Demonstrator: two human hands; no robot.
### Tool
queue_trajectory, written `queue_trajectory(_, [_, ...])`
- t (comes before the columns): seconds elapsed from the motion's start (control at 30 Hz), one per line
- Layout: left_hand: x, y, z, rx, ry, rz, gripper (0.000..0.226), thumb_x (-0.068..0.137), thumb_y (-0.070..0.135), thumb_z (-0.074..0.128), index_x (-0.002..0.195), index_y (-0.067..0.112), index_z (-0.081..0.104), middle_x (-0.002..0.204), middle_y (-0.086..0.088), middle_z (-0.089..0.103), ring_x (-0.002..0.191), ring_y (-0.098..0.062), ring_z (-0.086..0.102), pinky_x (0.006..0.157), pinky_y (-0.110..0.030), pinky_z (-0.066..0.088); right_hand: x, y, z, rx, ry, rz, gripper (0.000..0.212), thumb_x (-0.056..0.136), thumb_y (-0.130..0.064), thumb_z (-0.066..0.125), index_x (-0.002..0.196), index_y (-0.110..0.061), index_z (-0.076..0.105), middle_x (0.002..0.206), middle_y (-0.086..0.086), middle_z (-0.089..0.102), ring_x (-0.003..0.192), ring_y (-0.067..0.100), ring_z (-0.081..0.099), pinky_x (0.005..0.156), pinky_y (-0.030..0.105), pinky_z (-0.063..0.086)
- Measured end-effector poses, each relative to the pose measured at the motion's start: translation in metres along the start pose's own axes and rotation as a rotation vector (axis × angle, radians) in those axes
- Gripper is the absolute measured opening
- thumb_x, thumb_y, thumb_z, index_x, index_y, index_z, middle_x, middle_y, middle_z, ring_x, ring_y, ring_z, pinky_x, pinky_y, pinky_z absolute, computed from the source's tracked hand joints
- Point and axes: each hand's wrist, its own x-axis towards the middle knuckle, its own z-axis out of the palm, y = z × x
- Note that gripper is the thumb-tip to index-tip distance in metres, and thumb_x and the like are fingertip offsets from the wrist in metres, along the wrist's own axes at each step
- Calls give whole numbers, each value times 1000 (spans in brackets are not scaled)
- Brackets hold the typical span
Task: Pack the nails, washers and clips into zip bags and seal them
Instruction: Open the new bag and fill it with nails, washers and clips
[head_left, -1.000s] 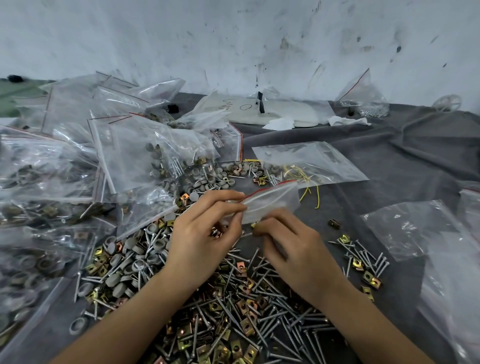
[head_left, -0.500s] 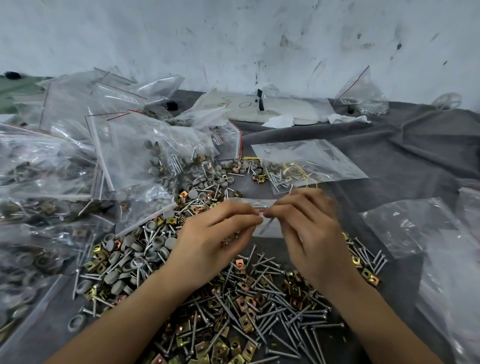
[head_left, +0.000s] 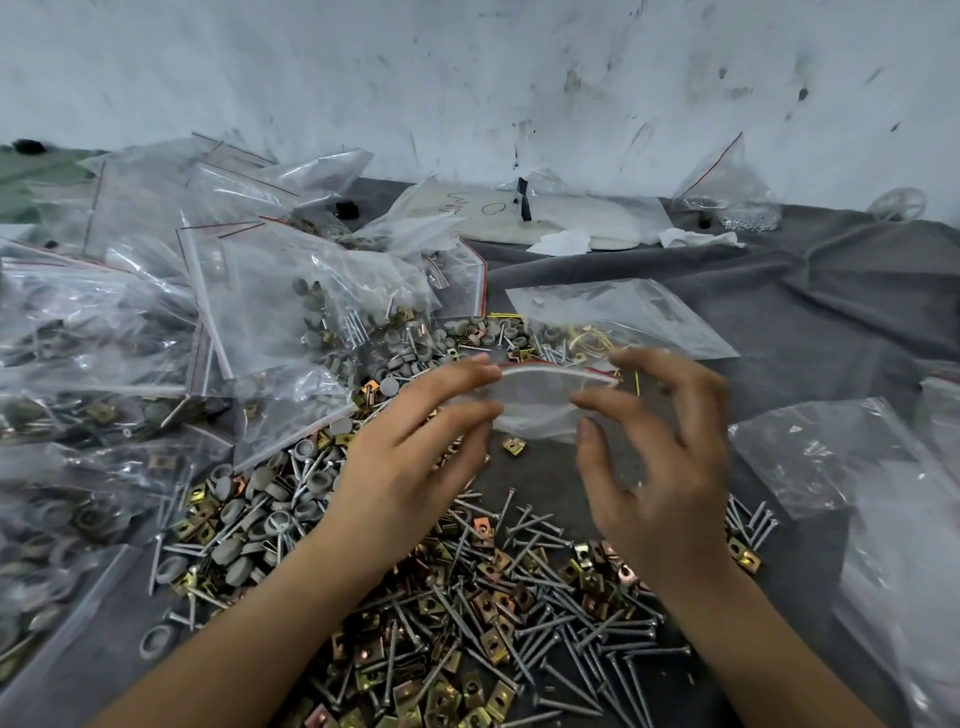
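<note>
The single head view looks forward and down, close over the counter (head_left: 779, 291), facing the white wall (head_left: 467, 78) behind it.

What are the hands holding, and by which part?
A small zip bag: the left hand pinches the left end of its mouth, the right hand the right end.

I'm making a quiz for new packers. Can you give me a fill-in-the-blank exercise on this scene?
1. The left hand and right hand together hold ___ small zip bag.
2. That bag's mouth is edged with a ___ line.
3. The loose nails lie on a ___ cloth.
4. The round washers are heaped on the person's ___ side.
Missing words: one; red; grey; left.
</note>
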Motion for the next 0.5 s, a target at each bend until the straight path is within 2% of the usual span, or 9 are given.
queue_trajectory(0.07, [1, -1, 0, 40, 51, -27, 10, 87, 0, 63, 90, -5, 71, 118, -13, 62, 112, -17, 59, 98, -24, 47, -1, -5, -2, 49, 18, -69, 21, 88, -12, 56, 78, 1, 70, 85, 14, 60, 83, 22, 52, 72, 30, 44])
queue_trajectory(0.1, [1, -2, 0, 52, 74, -40, 9, 85, -1, 64, 90, -4, 71, 120, -13, 61, 113, -17, 59, 98, -25, 48, -2, -9, -1, 113, -67, -90, 20, 87, -11, 56, 78, 0, 69, 80, 11, 60, 77, 19, 53, 70, 26, 44])
queue_trajectory(0.17, [2, -2, -1, 64, 96, -54, 10, 85, -1, 64, 91, -3, 71, 124, -14, 59, 117, -19, 57, 99, -28, 48, -5, -13, 4, 217, -404, -106, 13, 86, -11, 59, 85, -5, 70, 83, 5, 63, 78, 16, 58, 73, 25, 48])
queue_trajectory(0.23, [2, -2, 0, 74, 89, -46, 10, 86, -2, 63, 93, -3, 71, 127, -16, 58, 122, -20, 55, 100, -31, 47, -10, -13, 13, 179, -789, -108, 14, 91, -17, 58, 99, -13, 68, 98, 1, 63, 94, 17, 57, 87, 30, 48])
queue_trajectory(0.27, [1, -3, 0, 68, 81, -37, 11, 88, -1, 62, 93, -3, 71, 127, -16, 57, 123, -20, 54, 101, -33, 46, -15, -12, 16, 161, -902, -92, 18, 94, -22, 55, 107, -17, 66, 107, -1, 60, 104, 16, 52, 94, 31, 43])
queue_trajectory(0.33, [0, -4, 1, 50, 58, -3, 11, 88, 0, 62, 94, -3, 71, 125, -14, 59, 122, -22, 55, 103, -43, 45, -20, -10, 19, 151, -964, -44, 25, 97, -29, 50, 118, -23, 61, 117, -4, 52, 114, 14, 42, 100, 30, 36])
queue_trajectory(0.4, [-1, -6, 2, 51, 22, 53, 11, 87, 4, 65, 95, 3, 72, 120, -6, 64, 119, -23, 57, 101, -53, 42, -21, -10, 22, 138, -953, -29, 27, 96, -32, 51, 120, -24, 62, 116, -4, 50, 115, 14, 40, 100, 30, 36])
queue_trajectory(0.5, [-1, -8, 2, 47, -16, 107, 14, 88, 10, 65, 100, 17, 65, 117, 5, 65, 119, -22, 56, 100, -54, 40, -21, -10, 22, 179, -918, 34, 22, 91, -30, 58, 110, -22, 65, 112, -5, 50, 112, 12, 40, 97, 28, 36])
